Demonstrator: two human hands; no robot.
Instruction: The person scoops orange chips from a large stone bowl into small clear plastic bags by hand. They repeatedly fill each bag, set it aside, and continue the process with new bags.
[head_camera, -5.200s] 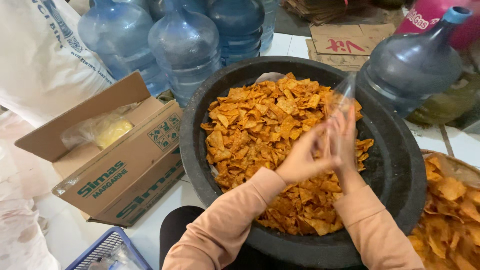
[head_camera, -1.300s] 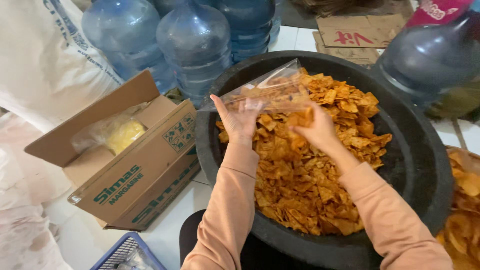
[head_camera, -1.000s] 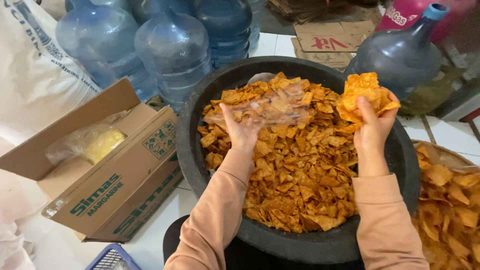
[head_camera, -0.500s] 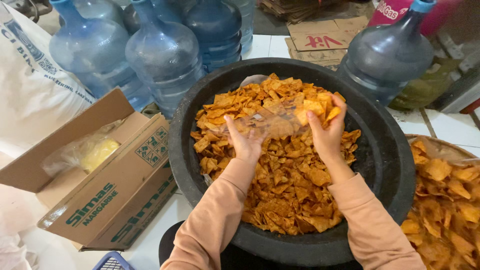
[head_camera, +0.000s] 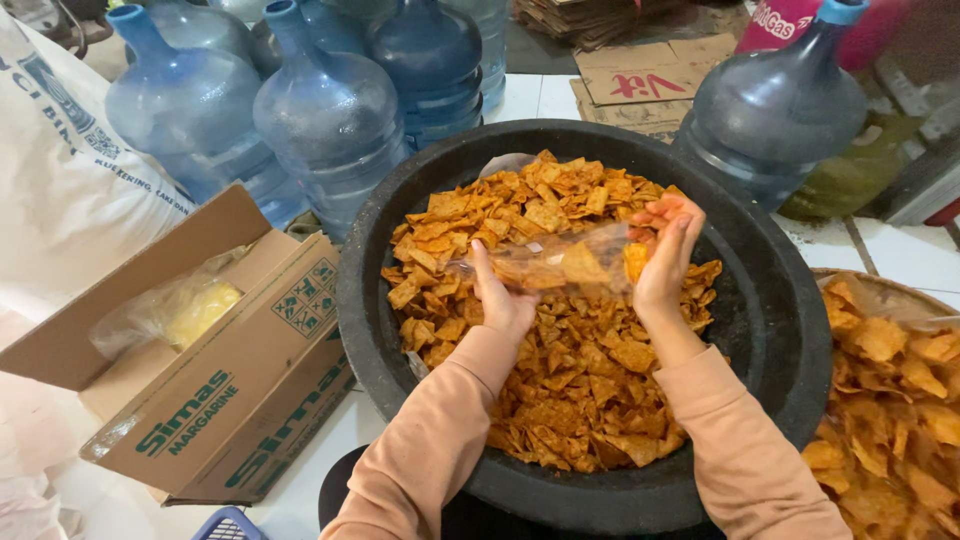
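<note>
Both arms reach out in peach-coloured sleeves over the big black basin (head_camera: 790, 330), a round, matt, rough-looking tub heaped with orange-brown chips (head_camera: 560, 400). The chips are thin, flat, roughly square pieces with curled edges and a dusty spice coating.

The left hand (head_camera: 503, 300) is raised above the middle of the basin, palm away, fingers closed on the near edge of a clear plastic bag (head_camera: 545, 265). The bag lies sideways over the heap, thin and glossy, with some chips showing through its film. The right hand (head_camera: 665, 255) stands at the bag's other end, toward the right side of the basin, wrist bent up, fingers loosely cupped and partly open at the bag's mouth; a chip or two sits at the fingertips, though I cannot tell whether it grips the film as well.

Left of the basin lies an open brown cardboard box (head_camera: 200, 390), with a crumpled plastic wrap holding something yellow inside. Behind the basin stand several smooth, translucent blue water jugs (head_camera: 330, 120), and another greyer one (head_camera: 770, 110) at its far right. A shallow tray of paler chips (head_camera: 890, 400) sits just right of the basin.
</note>
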